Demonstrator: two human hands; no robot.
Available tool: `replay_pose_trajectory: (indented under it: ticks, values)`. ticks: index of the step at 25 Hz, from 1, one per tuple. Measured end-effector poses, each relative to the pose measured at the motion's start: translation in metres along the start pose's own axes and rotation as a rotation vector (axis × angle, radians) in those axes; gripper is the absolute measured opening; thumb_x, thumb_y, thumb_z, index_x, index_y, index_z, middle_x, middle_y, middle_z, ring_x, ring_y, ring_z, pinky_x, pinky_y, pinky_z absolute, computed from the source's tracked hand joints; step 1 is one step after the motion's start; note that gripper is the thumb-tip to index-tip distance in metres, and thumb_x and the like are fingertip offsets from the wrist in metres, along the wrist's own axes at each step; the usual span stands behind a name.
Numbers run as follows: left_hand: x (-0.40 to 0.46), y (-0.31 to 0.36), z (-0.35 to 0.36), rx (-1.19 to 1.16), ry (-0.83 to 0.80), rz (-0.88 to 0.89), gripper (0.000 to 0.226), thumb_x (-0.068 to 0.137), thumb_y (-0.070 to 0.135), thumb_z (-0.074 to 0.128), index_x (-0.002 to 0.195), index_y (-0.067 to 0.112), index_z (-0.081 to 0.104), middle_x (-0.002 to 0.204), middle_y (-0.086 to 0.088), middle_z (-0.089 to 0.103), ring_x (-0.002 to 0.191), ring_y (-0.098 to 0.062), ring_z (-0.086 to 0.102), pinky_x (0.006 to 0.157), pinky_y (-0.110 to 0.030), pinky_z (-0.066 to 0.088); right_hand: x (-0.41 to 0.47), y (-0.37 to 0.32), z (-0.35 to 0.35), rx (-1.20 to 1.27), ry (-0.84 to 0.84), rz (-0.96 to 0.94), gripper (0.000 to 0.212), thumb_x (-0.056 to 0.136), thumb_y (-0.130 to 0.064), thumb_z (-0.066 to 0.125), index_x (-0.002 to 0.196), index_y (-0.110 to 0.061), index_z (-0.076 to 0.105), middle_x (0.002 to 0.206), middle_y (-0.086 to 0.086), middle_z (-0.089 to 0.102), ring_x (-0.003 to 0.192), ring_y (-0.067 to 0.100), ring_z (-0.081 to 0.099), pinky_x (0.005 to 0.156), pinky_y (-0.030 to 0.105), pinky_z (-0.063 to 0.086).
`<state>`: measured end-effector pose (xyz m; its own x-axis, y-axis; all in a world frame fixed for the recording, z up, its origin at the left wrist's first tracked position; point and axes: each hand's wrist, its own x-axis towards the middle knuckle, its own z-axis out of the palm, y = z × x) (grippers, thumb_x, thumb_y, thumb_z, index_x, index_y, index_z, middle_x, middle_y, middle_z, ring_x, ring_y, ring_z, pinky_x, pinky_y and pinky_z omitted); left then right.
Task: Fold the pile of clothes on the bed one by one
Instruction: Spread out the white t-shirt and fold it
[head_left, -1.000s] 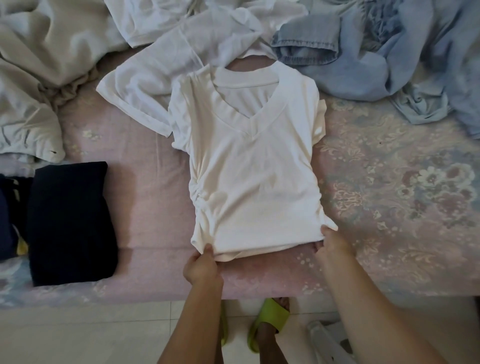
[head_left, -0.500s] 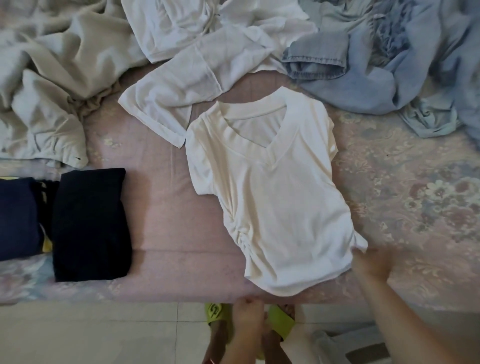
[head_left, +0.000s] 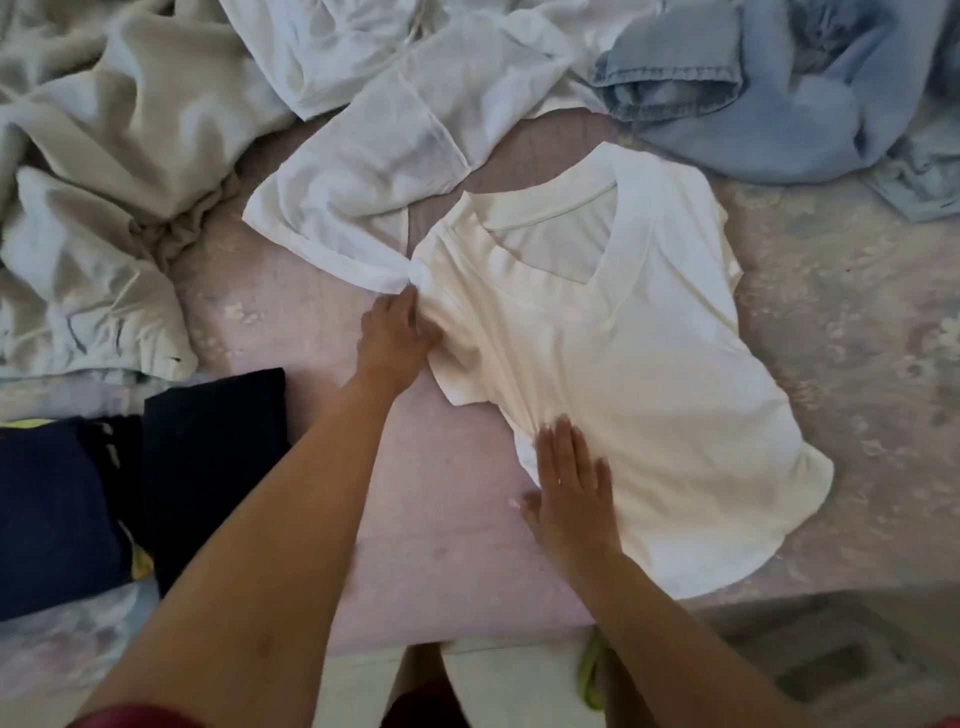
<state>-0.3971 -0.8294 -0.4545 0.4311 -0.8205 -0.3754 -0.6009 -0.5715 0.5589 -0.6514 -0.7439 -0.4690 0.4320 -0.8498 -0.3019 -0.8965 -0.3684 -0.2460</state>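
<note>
- A cream V-neck top (head_left: 639, 374) lies flat on a pink floral bed (head_left: 441, 530), just right of centre, its collar towards 12 o'clock and its hem towards 5 o'clock.
- The left hand (head_left: 395, 338) pinches the top's sleeve, at 9 o'clock on the garment, fingers curled into the fabric.
- The right hand (head_left: 571, 488) lies flat on the side seam near 7 o'clock, fingers straight and spread, pressing the cloth down.
- A white shirt (head_left: 384, 171) sits at 11 o'clock, its sleeve tip touching the top's shoulder.
- Beige clothing (head_left: 104, 171) is heaped at 10 o'clock.
- Pale blue and denim garments (head_left: 779, 88) are bunched at 1 o'clock.
- Folded dark garments (head_left: 208, 467) are stacked at 8 o'clock.
</note>
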Motion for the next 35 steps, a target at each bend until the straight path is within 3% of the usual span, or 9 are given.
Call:
replay_pose_trajectory:
  ticks: [4,8,12,17,21,25,30,32,35]
  values:
    - [0.004,0.014,-0.009,-0.319,0.008,0.025,0.021,0.078,0.023,0.073,0.073,0.012,0.056,0.076,-0.001,0.050,0.069,-0.011,0.046,0.064,-0.022,0.041,-0.007,0.005,0.005,-0.115,0.060,0.050,0.100,0.061,-0.027,0.085,0.142,-0.004,0.030,0.145,0.018,0.042,0.132,0.032,0.036,0.093,0.054,0.046]
    - [-0.020,0.002,-0.027,-0.607,-0.006,-0.240,0.020,0.087,0.020,0.067,0.078,0.015,0.049,0.077,0.000,0.051,0.067,-0.011,0.050,0.061,-0.023,0.050,-0.037,0.009,0.001,-0.144,0.022,0.172,0.093,0.061,-0.010,0.084,0.137,0.004,0.033,0.139,0.030,0.044,0.119,0.043,0.053,0.085,0.052,0.052]
    - [-0.036,-0.038,-0.043,-0.326,-0.101,-0.413,0.015,0.096,0.022,0.053,0.094,0.007,0.055,0.078,-0.003,0.055,0.054,-0.019,0.053,0.038,-0.024,0.046,-0.063,0.011,0.009,-0.074,-0.140,0.350,0.090,0.049,0.006,0.086,0.125,0.016,0.037,0.124,0.041,0.050,0.095,0.049,0.063,0.061,0.046,0.057]
    - [-0.024,-0.040,-0.054,-0.161,-0.158,-0.314,0.034,0.096,0.036,0.051,0.078,0.007,0.056,0.070,0.001,0.055,0.064,-0.021,0.057,0.064,-0.033,0.047,-0.086,0.018,0.018,-0.226,0.059,0.163,0.053,0.082,-0.009,0.041,0.133,0.006,0.036,0.138,0.031,0.044,0.111,0.044,0.059,0.082,0.051,0.051]
    - [-0.029,-0.031,-0.046,-0.126,-0.293,-0.400,0.027,0.089,0.030,0.063,0.073,0.011,0.054,0.077,-0.003,0.059,0.074,-0.020,0.057,0.072,-0.034,0.050,-0.107,0.022,0.034,-0.183,0.054,-0.012,0.060,0.079,-0.009,0.032,0.139,-0.001,0.031,0.159,0.011,0.001,0.123,0.033,0.053,0.093,0.045,0.047]
    - [-0.035,-0.005,-0.050,-0.699,-0.176,-0.627,0.010,0.095,0.016,0.051,0.095,0.007,0.053,0.097,-0.007,0.055,0.087,-0.024,0.058,0.065,-0.041,0.058,-0.106,0.014,0.024,-0.107,0.031,0.068,0.066,0.081,-0.020,0.045,0.141,0.002,0.028,0.150,0.019,0.027,0.129,0.034,0.045,0.097,0.050,0.044]
    - [-0.004,0.075,-0.053,-0.980,-0.326,-0.529,0.015,0.099,0.016,0.044,0.093,0.005,0.052,0.093,-0.017,0.061,0.071,-0.029,0.066,0.055,-0.036,0.059,-0.063,-0.003,-0.004,0.069,0.159,0.106,0.052,0.086,-0.024,0.036,0.134,-0.004,0.039,0.135,0.019,0.053,0.122,0.026,0.045,0.099,0.040,0.039]
    - [0.016,0.084,-0.049,-0.876,-0.329,-0.497,0.022,0.101,0.024,0.040,0.092,0.006,0.049,0.095,-0.019,0.062,0.069,-0.028,0.066,0.059,-0.037,0.059,-0.040,-0.006,-0.009,0.117,0.200,0.108,0.048,0.087,-0.022,0.037,0.130,-0.004,0.046,0.131,0.019,0.056,0.119,0.026,0.049,0.095,0.038,0.044]
    - [0.032,0.058,-0.038,-0.218,-0.059,-0.153,0.021,0.098,0.022,0.046,0.110,0.008,0.055,0.112,-0.014,0.058,0.088,-0.025,0.062,0.081,-0.034,0.053,-0.009,-0.015,-0.016,0.287,0.236,0.208,0.042,0.090,-0.022,0.043,0.122,0.000,0.057,0.121,0.019,0.062,0.109,0.035,0.060,0.089,0.041,0.050]
